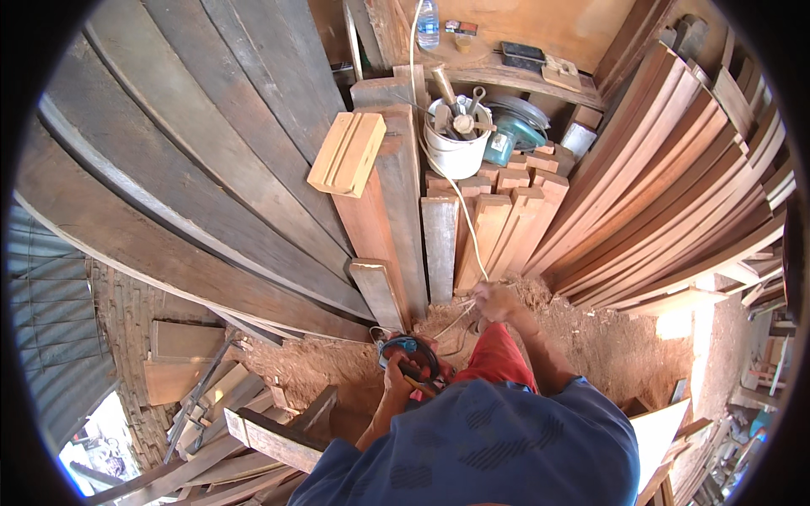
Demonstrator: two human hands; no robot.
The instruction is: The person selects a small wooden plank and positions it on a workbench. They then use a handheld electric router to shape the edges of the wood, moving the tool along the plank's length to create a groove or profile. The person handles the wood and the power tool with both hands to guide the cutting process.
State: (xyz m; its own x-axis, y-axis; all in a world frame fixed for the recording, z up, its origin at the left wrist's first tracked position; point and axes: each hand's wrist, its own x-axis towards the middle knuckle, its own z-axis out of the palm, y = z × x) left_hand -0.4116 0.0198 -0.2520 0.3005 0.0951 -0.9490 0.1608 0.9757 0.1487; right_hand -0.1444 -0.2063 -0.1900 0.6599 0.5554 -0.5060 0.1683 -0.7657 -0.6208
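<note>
My left hand (395, 374) grips the handle of a dark power tool with a blue part and a round guard (422, 354), held low beside my leg in red trousers (498, 354). My right hand (494, 299) is closed on a pale cord (469, 236), which runs down from the top of the view past a white bucket of hand tools (456, 148). A thinner stretch of cord lies on the sawdust-covered floor (582, 354) below my right hand.
Tall boards (186, 169) lean left and red timber strips (641, 194) right. Ahead are upright offcuts (498, 244), a light wood block (346, 153), a green circular saw (502, 143) and a shelf (540, 80) with a bottle (429, 29). Scrap wood (236, 422) lies behind my left.
</note>
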